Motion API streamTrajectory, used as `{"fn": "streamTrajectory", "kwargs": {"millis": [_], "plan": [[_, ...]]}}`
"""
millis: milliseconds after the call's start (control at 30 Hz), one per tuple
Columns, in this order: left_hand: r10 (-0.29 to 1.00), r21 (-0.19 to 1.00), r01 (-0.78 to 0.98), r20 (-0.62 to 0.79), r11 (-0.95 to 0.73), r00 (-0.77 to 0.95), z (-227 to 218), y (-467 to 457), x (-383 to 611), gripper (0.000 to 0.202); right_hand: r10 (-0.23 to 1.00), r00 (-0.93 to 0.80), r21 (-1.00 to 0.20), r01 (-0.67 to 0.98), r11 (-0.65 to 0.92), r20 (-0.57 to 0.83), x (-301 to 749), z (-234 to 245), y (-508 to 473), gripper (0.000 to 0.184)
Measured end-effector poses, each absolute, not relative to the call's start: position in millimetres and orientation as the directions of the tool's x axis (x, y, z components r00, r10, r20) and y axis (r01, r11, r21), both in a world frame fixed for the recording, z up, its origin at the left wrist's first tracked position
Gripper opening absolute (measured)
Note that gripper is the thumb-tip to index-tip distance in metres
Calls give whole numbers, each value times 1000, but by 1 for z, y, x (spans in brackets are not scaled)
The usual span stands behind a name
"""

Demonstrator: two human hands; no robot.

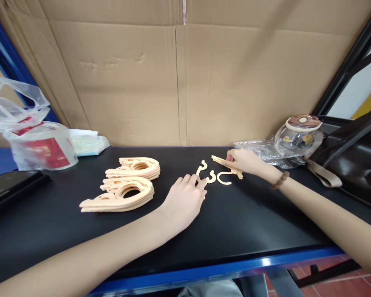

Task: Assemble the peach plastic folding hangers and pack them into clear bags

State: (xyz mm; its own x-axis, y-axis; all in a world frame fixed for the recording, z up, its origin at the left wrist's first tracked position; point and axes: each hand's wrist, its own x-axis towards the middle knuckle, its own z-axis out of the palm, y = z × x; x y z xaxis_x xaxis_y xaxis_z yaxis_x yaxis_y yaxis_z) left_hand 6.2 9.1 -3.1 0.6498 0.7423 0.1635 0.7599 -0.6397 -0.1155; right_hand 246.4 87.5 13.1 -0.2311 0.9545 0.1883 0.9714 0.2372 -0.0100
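On the black table [253,222] there are two piles of folded cream hangers. The front pile [117,203] lies flat, one hanger on top of another. The back pile [132,173] is just behind the front pile, set a little to the right.

The left hand [185,200] is to the right of the front pile, with its palm down and its fingers bent. Its fingertips are at some thin cream hanger parts [211,178] with curly ends. I can't tell if the fingers pinch them or only touch them.

The right hand [243,159] is farther to the right of the front pile. Its thumb and fingers are closed on a cream folding hanger [218,159], and one end of it pokes out to the left. A round cream hook [224,183] sits under it, and a brown band [280,180] goes around the right wrist.

Far to the right of the front pile are crinkly clear wrap [259,149], a see-through drink bottle [298,139] with a brown lid, and a shiny black bag [355,152]. To the left of the front pile are a black, flat thing [12,187] and a see-through carrier bag [21,113] with a white tub [60,144] inside. A tall cardboard wall [126,90] stands behind the front pile.
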Motion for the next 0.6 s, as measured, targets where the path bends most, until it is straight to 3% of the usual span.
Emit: {"fn": "streamTrajectory", "kwargs": {"millis": [233, 400, 500, 600], "plan": [[740, -127, 777, 246, -616, 626, 4, 6, 3, 27, 942, -335, -245, 913, 326, 3, 256, 28, 77, 50], [684, 29, 706, 280, -708, 674, 1, 13, -1, 35, 896, -421, -348, 869, 352, -144, 264, 34, 78, 55], [647, 46, 658, 242, -752, 723, 0, 17, -3, 34, 864, -484, -409, 822, 395, -138, 261, 30, 78, 54], [698, -2, 717, 229, -697, 679, 2, 18, -3, 29, 852, -518, -440, 784, 439, -74, 249, 24, 74, 48]]}}
